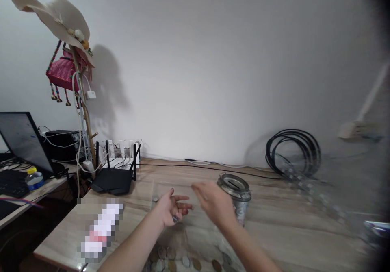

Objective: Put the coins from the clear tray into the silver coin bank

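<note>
My left hand (175, 211) is turned palm up over the table, its fingers loosely curled. A grey, coin-like piece (175, 219) shows against its palm, and a small shiny bit sits by the fingertips. My right hand (215, 203) is just to the right, back of the hand upward, fingers reaching left; motion blurs it and anything in its fingers is hidden. Close behind it stands a round metal tin (240, 207) with a slot in its lid, partly covered by the hand. Several silver and brown coins (186, 261) lie below, between my forearms.
A black router (112, 180) stands at the left of the wooden table (283, 227). Near it lies a pixelated object (99, 233). Coiled black cable (292, 152) leans on the wall at right, with a clear, blurred strip before it. A thin cable runs along the back.
</note>
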`<state>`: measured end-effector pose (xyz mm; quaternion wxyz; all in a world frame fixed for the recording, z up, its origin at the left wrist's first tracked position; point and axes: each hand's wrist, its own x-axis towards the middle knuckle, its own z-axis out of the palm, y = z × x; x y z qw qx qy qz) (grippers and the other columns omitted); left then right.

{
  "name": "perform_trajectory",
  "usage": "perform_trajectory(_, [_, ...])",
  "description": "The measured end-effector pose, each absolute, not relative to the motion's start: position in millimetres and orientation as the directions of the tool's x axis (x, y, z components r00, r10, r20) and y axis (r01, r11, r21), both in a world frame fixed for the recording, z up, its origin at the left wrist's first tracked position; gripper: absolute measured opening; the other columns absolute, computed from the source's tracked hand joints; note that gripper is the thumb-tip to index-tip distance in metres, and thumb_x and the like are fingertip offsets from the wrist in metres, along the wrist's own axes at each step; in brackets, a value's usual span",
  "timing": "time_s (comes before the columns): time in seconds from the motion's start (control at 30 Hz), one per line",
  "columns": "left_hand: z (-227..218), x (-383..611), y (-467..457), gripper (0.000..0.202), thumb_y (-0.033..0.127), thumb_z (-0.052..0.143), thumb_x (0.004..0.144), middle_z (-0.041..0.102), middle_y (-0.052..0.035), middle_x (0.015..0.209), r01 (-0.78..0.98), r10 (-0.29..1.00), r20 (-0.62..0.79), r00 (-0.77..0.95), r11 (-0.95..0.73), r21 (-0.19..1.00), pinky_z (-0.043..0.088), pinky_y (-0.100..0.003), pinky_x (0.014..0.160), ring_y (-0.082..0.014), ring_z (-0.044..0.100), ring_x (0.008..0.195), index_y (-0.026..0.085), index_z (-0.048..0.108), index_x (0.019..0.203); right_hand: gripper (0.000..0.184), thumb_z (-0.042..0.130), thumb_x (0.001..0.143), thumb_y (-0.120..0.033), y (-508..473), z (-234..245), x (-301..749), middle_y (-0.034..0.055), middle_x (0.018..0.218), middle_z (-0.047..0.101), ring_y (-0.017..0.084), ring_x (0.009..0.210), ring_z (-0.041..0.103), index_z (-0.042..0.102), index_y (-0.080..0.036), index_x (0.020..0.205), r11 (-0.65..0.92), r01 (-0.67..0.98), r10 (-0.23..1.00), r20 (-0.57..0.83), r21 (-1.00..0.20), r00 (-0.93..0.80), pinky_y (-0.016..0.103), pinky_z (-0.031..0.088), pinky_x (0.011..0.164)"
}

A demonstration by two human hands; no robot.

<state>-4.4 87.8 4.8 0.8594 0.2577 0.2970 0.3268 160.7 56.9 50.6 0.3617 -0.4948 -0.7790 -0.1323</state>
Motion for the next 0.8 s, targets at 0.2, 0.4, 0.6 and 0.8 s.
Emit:
perform_trajectory(0.2, [12.7, -6.6, 83.5, 0.049, 0.046, 0.024, 0.080, 0.051, -0.0061, 0.059, -0.472, 0.792, -0.351, 0.499, 0.588, 0.657, 0.009, -0.014, 0.035, -0.0053, 0.036, 0.040, 0.008, 0.054, 0.087, 0.024, 0.048, 0.068, -0.040, 76.2, 75.5, 249.4, 0.0062, 0.070, 0.064, 0.022, 0.062, 0.054, 0.066, -0.025, 0.074, -0.096, 0.920, 0.760, 0.568, -0.381, 0.315, 0.028, 0.032, 0.045])
perform_trajectory(0.4, [11.9, -6.2, 85.2, 0.046, 0.042, 0.025, 0.081, 0.052, -0.0068, 0.058, -0.564, 0.816, -0.354, 0.457, 0.573, 0.594, 0.019, -0.014, 0.037, -0.0073, 0.040, 0.043, 0.007, 0.055, 0.088, 0.026, 0.047, 0.069, -0.039, 85.0, 66.4, 258.8, 0.0053, 0.072, 0.065, 0.023, 0.068, 0.055, 0.066, -0.023, 0.075, 0.009, 0.928, 0.769, 0.596, -0.373, 0.232, 0.030, 0.037, 0.053])
perform_trajectory(0.6, [8.3, -7.3, 87.5, 0.048, 0.041, 0.022, 0.082, 0.052, -0.0080, 0.059, -0.641, 0.859, -0.343, 0.381, 0.513, 0.571, 0.030, -0.017, 0.046, -0.0098, 0.047, 0.049, 0.005, 0.054, 0.084, 0.025, 0.041, 0.076, -0.032, 60.3, 58.5, 185.6, 0.0052, 0.081, 0.063, 0.016, 0.076, 0.054, 0.062, -0.020, 0.082, 0.522, 0.816, 0.608, 0.780, -0.248, -0.152, 0.027, 0.039, 0.072])
perform_trajectory(0.8, [1.3, -11.2, 90.2, 0.050, 0.045, 0.019, 0.081, 0.055, -0.0069, 0.063, -0.599, 0.846, -0.285, 0.451, 0.523, 0.606, 0.033, -0.024, 0.053, -0.0145, 0.051, 0.051, 0.009, 0.054, 0.082, 0.022, 0.041, 0.077, -0.022, 35.3, 36.6, 120.9, 0.0032, 0.089, 0.061, 0.014, 0.084, 0.053, 0.061, -0.024, 0.085, 0.752, 0.627, 0.652, 0.370, -0.203, -0.662, 0.023, 0.038, 0.071])
